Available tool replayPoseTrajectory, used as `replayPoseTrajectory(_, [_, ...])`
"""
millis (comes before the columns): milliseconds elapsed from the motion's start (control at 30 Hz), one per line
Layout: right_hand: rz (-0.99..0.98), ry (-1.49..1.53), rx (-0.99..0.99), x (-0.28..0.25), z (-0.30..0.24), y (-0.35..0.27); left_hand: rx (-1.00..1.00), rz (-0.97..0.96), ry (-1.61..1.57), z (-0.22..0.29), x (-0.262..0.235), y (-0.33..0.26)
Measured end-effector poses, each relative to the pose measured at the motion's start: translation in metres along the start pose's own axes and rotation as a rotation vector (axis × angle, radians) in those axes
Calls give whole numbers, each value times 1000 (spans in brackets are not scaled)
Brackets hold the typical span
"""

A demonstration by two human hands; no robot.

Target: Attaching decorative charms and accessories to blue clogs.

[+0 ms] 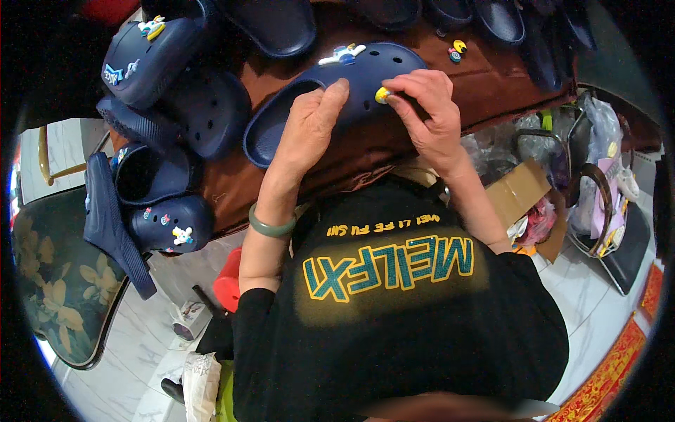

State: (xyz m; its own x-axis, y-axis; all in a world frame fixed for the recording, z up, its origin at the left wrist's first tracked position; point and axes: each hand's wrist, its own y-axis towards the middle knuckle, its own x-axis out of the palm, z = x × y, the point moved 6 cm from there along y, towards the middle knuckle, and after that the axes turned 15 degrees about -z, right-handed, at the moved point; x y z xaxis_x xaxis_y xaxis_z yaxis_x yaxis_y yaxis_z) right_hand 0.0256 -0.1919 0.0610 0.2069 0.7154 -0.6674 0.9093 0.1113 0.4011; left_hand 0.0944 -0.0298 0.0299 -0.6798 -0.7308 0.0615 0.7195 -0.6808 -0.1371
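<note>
A navy blue clog (360, 88) with round holes lies on the brown cloth (373, 148) in front of me. My left hand (309, 126) is closed on its near side, thumb along the upper by the strap opening. Between thumb and fingers of my right hand (430, 112) is a small yellow shoe charm (382, 95), held against the clog's toe part; its stem is hidden. A white and blue charm (342, 55) sits on the far side of the same clog. Two loose charms, a yellow one (460, 46) and a teal one (454, 56), lie beyond my right hand.
Several navy clogs, some with charms (183, 235), are piled at the left edge of the cloth. More clogs (271, 24) line the far side. At right stand an open cardboard box (519, 191) and plastic bags (601, 126). A dark flowered chair (67, 274) is at left.
</note>
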Motion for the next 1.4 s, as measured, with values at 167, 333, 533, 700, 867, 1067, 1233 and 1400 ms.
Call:
replayPoseTrajectory(167, [-14,54,81,-1,5,0,-9,-28,-44,-10,-1,-1])
replayPoseTrajectory(333, [-58,-10,79,0,0,4,-31,-22,-15,-4,0,-1])
replayPoseTrajectory(533, [-57,-160,19,2,0,3,-2,-25,-22,-8,2,-1])
replayPoseTrajectory(700, [-10,-140,104,10,-4,2,-45,-4,124,-13,-3,1])
replayPoseTrajectory(867, [23,-7,160,12,3,-5,56,-129,213,-8,8,0])
replayPoseTrajectory(1067, [-101,-56,-3,3,5,-1,-2,-133,120,-22,6,-1])
replayPoseTrajectory(1233, [-50,-66,-4,5,9,1,-46,-169,283,-20,2,-2])
replayPoseTrajectory(1400, [56,-59,61,12,2,-4,32,-164,93,1,12,-1])
